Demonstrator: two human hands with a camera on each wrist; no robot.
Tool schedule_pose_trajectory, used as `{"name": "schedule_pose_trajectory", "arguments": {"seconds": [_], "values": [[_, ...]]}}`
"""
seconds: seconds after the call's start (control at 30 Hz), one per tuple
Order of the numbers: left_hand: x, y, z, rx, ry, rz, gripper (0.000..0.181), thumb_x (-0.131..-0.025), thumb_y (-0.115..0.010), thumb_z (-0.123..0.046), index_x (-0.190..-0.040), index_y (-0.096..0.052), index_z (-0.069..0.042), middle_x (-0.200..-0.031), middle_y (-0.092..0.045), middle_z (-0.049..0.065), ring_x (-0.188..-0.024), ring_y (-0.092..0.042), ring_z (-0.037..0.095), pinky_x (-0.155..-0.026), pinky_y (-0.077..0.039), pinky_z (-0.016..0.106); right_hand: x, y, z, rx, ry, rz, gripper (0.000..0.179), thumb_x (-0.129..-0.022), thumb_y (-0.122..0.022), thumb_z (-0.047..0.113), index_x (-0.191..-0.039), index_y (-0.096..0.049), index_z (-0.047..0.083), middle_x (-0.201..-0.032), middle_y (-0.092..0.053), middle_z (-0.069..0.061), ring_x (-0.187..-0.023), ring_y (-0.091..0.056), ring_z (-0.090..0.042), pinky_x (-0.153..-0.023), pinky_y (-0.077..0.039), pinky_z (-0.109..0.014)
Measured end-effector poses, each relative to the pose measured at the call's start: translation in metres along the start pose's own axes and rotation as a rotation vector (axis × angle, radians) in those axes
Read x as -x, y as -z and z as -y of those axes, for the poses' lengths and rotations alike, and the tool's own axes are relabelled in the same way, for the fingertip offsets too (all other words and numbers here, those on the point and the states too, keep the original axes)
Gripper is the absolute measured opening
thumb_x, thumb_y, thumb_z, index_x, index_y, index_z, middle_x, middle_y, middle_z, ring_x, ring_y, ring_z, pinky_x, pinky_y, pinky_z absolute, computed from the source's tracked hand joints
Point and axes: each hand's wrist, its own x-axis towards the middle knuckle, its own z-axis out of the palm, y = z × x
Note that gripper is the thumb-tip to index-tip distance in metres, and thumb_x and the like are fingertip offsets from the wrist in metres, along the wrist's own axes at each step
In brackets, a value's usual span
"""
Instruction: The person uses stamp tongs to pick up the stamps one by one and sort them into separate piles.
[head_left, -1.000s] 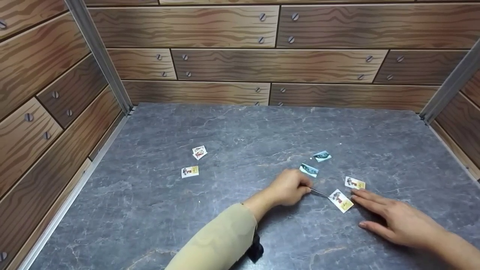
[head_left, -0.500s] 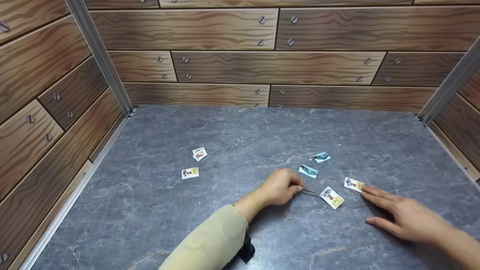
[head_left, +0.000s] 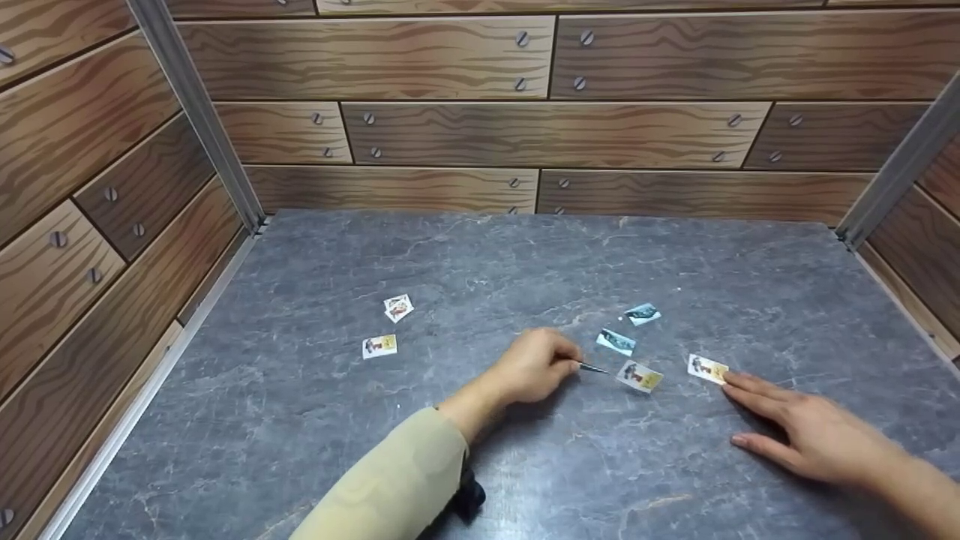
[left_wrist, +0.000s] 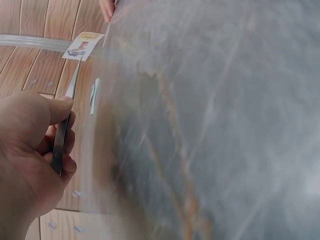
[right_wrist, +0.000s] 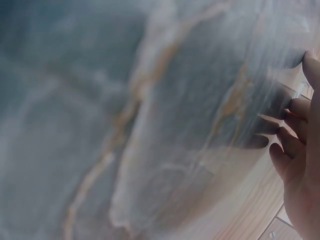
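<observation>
My left hand [head_left: 534, 366] pinches metal tweezers [left_wrist: 64, 125] between thumb and fingers. At their tips is a small card [left_wrist: 83, 46] with a figure and a yellow patch; it looks lifted off the table and blurs slightly in the head view. My right hand [head_left: 821, 435] lies with fingers extended, its fingertips at the edge of a similar card [head_left: 706, 368] on the table. Two blue picture cards lie just beyond the tweezers, a nearer blue card [head_left: 616, 342] and a farther blue card [head_left: 643, 313]. In the right wrist view only the fingers [right_wrist: 295, 140] show, no card.
Left of my hands lie a yellow-and-white card [head_left: 380, 346] and, behind it, white cards [head_left: 399, 307] that seem to overlap. The grey marbled table [head_left: 495, 255] is bounded by wood-patterned walls [head_left: 435, 131] at the back and sides.
My left hand has moved left and slightly away from me, carrying the card in the tweezers from beside the right hand. The right hand shifted slightly right, then stayed.
</observation>
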Motion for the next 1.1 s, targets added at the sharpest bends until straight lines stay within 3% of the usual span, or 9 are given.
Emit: {"name": "schedule_pose_trajectory", "arguments": {"seconds": [0.13, 0.23, 0.33, 0.43, 0.6, 0.87, 1.1], "values": [[0.004, 0.009, 0.001, 0.008, -0.007, -0.018, 0.011, -0.097, -0.073, -0.006, -0.102, -0.083, -0.006, -0.101, -0.076, 0.005, -0.096, -0.067, 0.012, -0.090, -0.052, 0.024, 0.001, -0.001, 0.000, 0.019, 0.005, -0.015, 0.068, -0.090, -0.084, 0.043, -0.148, -0.064, 0.012, -0.151, -0.060, -0.010, -0.125, -0.065, -0.032, -0.093, -0.056, -0.054], [0.008, 0.016, 0.002, 0.006, -0.026, -0.039, 0.010, -0.097, -0.073, -0.005, -0.101, -0.083, -0.006, -0.101, -0.076, 0.006, -0.096, -0.067, 0.014, -0.089, -0.052, 0.025, 0.001, -0.003, 0.000, 0.028, 0.003, -0.025, 0.069, -0.090, -0.085, 0.043, -0.148, -0.064, 0.013, -0.150, -0.061, -0.009, -0.125, -0.066, -0.031, -0.098, -0.054, -0.041], [0.011, 0.023, 0.004, 0.007, -0.020, -0.044, 0.010, -0.097, -0.073, -0.006, -0.100, -0.083, -0.006, -0.100, -0.077, 0.006, -0.096, -0.067, 0.014, -0.089, -0.052, 0.026, 0.001, -0.004, 0.000, 0.028, 0.002, -0.032, 0.069, -0.089, -0.085, 0.044, -0.148, -0.064, 0.015, -0.150, -0.062, -0.008, -0.125, -0.066, -0.030, -0.106, -0.041, -0.019], [0.015, 0.032, 0.006, 0.015, 0.003, -0.049, 0.010, -0.098, -0.073, -0.006, -0.101, -0.082, -0.006, -0.101, -0.076, 0.006, -0.095, -0.066, 0.014, -0.088, -0.053, 0.026, 0.001, -0.004, -0.001, 0.023, 0.003, -0.036, 0.068, -0.089, -0.085, 0.044, -0.148, -0.064, 0.015, -0.150, -0.062, -0.007, -0.125, -0.066, -0.030, -0.108, -0.026, -0.008], [0.022, 0.049, 0.010, 0.038, 0.000, -0.071, 0.011, -0.097, -0.073, -0.003, -0.103, -0.082, -0.003, -0.103, -0.076, 0.008, -0.095, -0.067, 0.018, -0.086, -0.055, 0.028, 0.001, -0.003, -0.001, 0.024, -0.001, -0.036, 0.068, -0.089, -0.085, 0.044, -0.147, -0.065, 0.015, -0.150, -0.062, -0.007, -0.125, -0.066, -0.030, -0.107, -0.030, -0.009], [0.039, 0.081, 0.016, 0.040, -0.014, -0.089, 0.011, -0.098, -0.072, -0.002, -0.103, -0.081, -0.003, -0.103, -0.074, 0.009, -0.096, -0.068, 0.021, -0.087, -0.056, 0.033, 0.000, -0.005, -0.003, -0.001, 0.013, -0.053, 0.068, -0.088, -0.087, 0.042, -0.146, -0.065, 0.013, -0.149, -0.063, -0.009, -0.124, -0.066, -0.033, -0.108, -0.010, -0.002], [0.057, 0.107, 0.022, -0.002, -0.025, -0.127, 0.012, -0.098, -0.072, -0.004, -0.105, -0.081, -0.004, -0.103, -0.074, 0.007, -0.096, -0.069, 0.021, -0.087, -0.058, 0.035, 0.001, -0.005, -0.002, -0.008, 0.003, -0.050, 0.069, -0.088, -0.086, 0.043, -0.147, -0.065, 0.014, -0.149, -0.062, -0.008, -0.125, -0.065, -0.031, -0.107, -0.010, -0.001]]}}
